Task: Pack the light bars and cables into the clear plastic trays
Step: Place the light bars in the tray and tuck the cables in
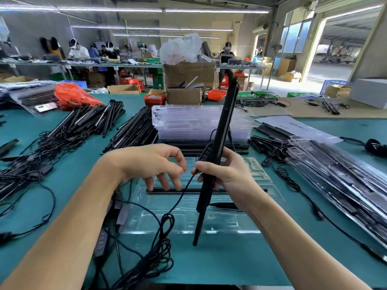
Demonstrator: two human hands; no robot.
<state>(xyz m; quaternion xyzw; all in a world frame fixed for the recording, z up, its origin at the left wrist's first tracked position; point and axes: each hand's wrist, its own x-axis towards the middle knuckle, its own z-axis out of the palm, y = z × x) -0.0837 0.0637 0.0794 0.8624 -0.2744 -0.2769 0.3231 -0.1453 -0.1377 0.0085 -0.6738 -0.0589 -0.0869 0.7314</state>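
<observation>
Right hand (225, 171) gripping light bar (219, 143), tray stack (188, 122) behind

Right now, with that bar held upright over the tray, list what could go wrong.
1. The right hand grips the light bar upright, together with its inline controller; the bar's low end hangs over the clear tray and could knock or scratch it.
2. The cable dangles into a loose tangle near the table edge; it may snag or drag neighbouring cables when lifted.
3. The left hand hovers open, so the cable is probably uncontrolled.
</observation>
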